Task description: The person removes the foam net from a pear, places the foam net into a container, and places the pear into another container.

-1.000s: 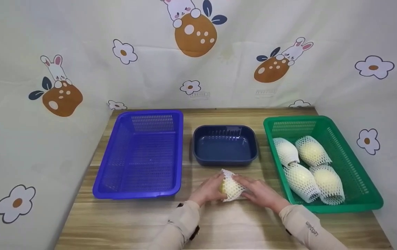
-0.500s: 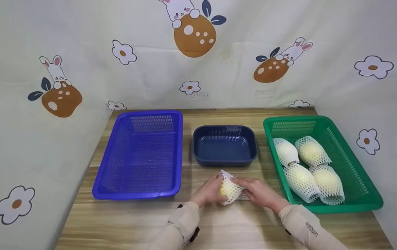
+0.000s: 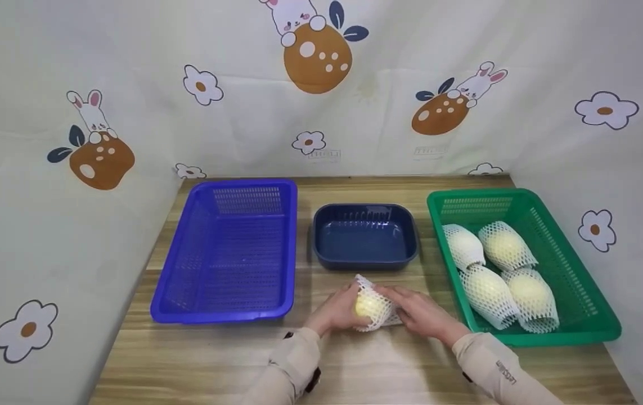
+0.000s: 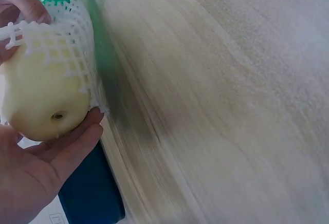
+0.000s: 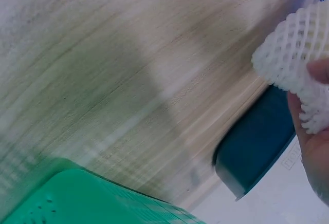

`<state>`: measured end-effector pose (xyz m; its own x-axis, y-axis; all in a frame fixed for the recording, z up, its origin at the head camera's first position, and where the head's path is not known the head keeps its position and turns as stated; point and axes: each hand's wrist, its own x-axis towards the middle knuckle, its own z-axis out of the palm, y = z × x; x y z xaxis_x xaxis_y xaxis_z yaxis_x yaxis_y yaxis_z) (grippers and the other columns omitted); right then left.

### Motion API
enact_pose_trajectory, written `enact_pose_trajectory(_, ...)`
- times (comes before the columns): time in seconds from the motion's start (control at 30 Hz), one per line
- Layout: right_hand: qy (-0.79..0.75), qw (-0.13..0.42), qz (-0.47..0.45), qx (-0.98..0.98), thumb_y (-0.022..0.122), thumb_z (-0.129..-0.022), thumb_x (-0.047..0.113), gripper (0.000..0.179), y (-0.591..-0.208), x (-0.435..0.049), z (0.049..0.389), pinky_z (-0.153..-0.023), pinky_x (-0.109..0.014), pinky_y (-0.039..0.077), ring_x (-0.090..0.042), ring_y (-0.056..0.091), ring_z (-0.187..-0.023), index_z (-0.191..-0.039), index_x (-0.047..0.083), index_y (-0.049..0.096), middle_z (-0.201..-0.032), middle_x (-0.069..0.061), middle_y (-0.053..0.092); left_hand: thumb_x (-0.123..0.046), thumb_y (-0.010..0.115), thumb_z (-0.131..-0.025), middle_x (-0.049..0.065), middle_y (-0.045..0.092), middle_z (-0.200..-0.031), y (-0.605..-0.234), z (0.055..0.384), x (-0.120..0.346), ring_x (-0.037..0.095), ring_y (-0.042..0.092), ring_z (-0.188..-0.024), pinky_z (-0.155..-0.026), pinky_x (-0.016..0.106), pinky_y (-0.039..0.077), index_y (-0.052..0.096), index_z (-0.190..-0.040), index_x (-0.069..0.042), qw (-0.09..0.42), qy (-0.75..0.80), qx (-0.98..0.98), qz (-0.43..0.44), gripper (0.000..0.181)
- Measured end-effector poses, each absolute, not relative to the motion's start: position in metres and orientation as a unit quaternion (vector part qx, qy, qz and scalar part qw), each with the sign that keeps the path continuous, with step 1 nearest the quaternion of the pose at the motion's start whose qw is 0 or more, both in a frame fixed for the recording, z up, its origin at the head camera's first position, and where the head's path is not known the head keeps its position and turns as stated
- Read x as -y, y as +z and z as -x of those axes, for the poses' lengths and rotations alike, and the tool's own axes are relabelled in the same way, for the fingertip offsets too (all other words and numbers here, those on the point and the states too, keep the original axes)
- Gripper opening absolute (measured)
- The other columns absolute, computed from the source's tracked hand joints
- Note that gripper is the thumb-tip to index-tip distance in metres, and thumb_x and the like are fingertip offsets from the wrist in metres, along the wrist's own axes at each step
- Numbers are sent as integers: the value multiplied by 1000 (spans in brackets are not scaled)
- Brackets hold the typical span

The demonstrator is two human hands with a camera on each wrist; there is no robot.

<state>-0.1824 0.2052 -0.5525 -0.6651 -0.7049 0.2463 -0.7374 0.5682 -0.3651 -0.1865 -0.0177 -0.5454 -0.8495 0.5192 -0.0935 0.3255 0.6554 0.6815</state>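
Note:
Between both hands, in front of the navy basin [image 3: 366, 242], is a pale yellow pear [image 4: 43, 93] partly covered by a white foam net sleeve [image 5: 288, 49]. My left hand [image 3: 339, 310] cradles the pear's bare end, where a small dark pit shows in the left wrist view. On the other side, my right hand [image 3: 425, 315] pinches the foam net, thumb and fingers on its mesh. The net covers the right part of the pear, and its loose edge sticks up toward the basin in the head view.
A purple-blue basket [image 3: 293, 253] stands at the left with nothing in it. At the right, a green basket [image 3: 580, 337] holds several net-wrapped pears [image 3: 487, 292]. The wooden table [image 3: 377, 371] meets a patterned cloth [image 3: 377, 124] at the back and sides.
The net has shifted rightward off the pear's left end, and more bare yellow skin shows. Both hands stay in about the same place.

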Motion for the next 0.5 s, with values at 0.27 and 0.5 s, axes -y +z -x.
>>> enact_pose_trajectory(0.27,166,40,-396,902,53,-71,-4,66,-544,-210,182,-64,-36,49,-23,58,-89,-131,22,43,-115,-5,54,-38,74,-60,12,49,-118,-540,187,23,26,50,-99,-83,36,40,34,-129,-7,155,298,-915,-224,86)
enact_pose_trajectory(0.5,151,50,-393,906,54,-72,-3,67,-539,-213,183,-56,-34,47,-20,59,-78,-131,25,43,-110,-4,56,-45,74,-57,5,56,-99,-528,184,29,20,54,-85,-73,33,43,42,-120,-11,141,260,-929,-223,79)
